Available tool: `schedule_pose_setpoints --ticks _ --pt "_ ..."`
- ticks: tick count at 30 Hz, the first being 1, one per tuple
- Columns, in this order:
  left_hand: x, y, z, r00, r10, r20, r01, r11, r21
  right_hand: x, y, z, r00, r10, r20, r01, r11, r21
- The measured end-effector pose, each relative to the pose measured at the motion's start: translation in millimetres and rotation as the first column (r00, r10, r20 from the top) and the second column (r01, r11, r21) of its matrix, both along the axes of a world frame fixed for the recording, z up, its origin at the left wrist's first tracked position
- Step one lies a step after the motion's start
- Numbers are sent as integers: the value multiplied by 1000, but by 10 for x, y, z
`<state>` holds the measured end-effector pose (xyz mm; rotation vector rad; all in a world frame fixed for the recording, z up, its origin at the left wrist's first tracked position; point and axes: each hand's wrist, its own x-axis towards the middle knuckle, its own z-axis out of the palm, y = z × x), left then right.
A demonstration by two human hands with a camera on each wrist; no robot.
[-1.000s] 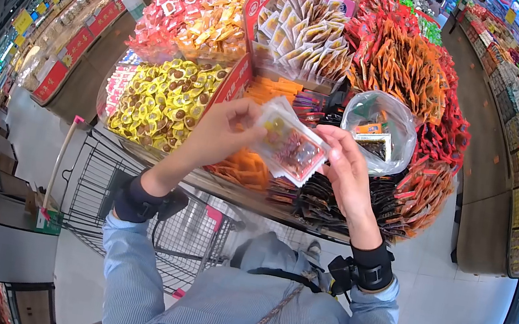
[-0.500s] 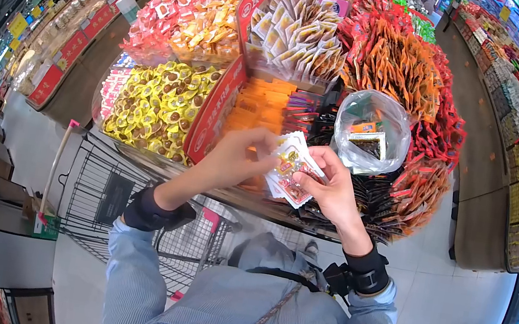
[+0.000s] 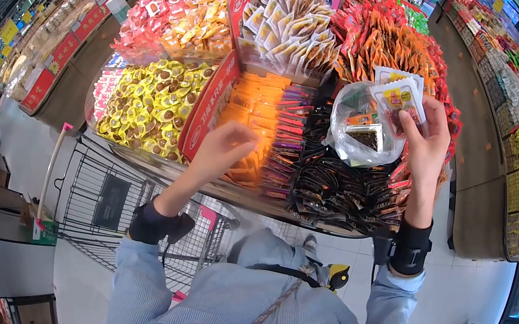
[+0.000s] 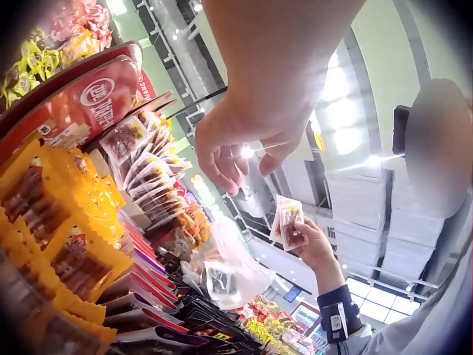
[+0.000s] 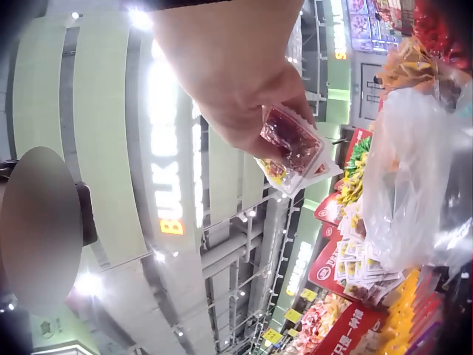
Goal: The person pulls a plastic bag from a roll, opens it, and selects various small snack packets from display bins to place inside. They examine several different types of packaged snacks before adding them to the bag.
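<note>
My right hand (image 3: 431,136) pinches a few flat white-edged snack packets (image 3: 397,97) between thumb and fingers, at the right rim of the clear plastic bag (image 3: 342,111). A red-brown filling shows through the held packet's window in the right wrist view. The bag stands with its mouth open on the display and holds a dark-windowed packet (image 3: 365,137) and some orange ones. Loosely bent and holding nothing, my left hand (image 3: 219,147) hovers over the orange packets (image 3: 253,110). In the left wrist view its fingers hang apart from the goods.
Black packets (image 3: 343,187) fill the bin in front of the bag. White packets (image 3: 291,28), yellow-wrapped sweets (image 3: 157,102) and a red divider sign (image 3: 209,103) surround the left hand. Below the display's front edge stands a shopping cart (image 3: 111,199).
Earlier both hands held and fanned the white packets together in front of the bag. The left hand has let go and moved left; the right has carried them up and right to the bag.
</note>
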<state>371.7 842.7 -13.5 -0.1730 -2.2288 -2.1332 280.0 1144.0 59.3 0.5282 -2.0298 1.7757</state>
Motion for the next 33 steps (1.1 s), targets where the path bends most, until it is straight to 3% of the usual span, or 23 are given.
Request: schedule_pose_setpoints --ticks 5,8,12,16,20,23,26,29,32,33 --pt "41 -34 -93 998 21 52 -21 1000 -4 -156 107 102 998 -6 58 -14 936 352" --pt "41 -45 -120 999 14 47 -15 1000 13 -206 63 115 993 27 119 -81 874 480" --pt "39 -51 -125 999 5 39 -5 1000 8 -317 67 71 995 72 70 -100 714 693" --pt "34 -46 -149 999 5 38 -6 1000 18 -405 15 -11 986 103 131 -167 618 768" --pt "22 -52 -230 999 -41 33 38 997 71 -560 -15 -193 980 190 59 -153 531 834" --pt "34 -19 -224 996 -78 39 75 993 91 -656 -27 -308 947 145 287 -318 553 770" --pt "41 16 -237 995 -85 51 79 991 104 -842 21 -521 952 187 243 -306 506 807" --pt "50 55 -220 995 -92 42 87 991 106 -942 76 -598 935 141 326 -351 510 785" --pt "0 94 -247 992 -102 79 103 995 -13 -942 110 -613 948 88 307 -318 349 881" --pt "-45 116 -276 990 -139 21 140 988 -66 -942 124 -627 951 87 296 -308 343 887"
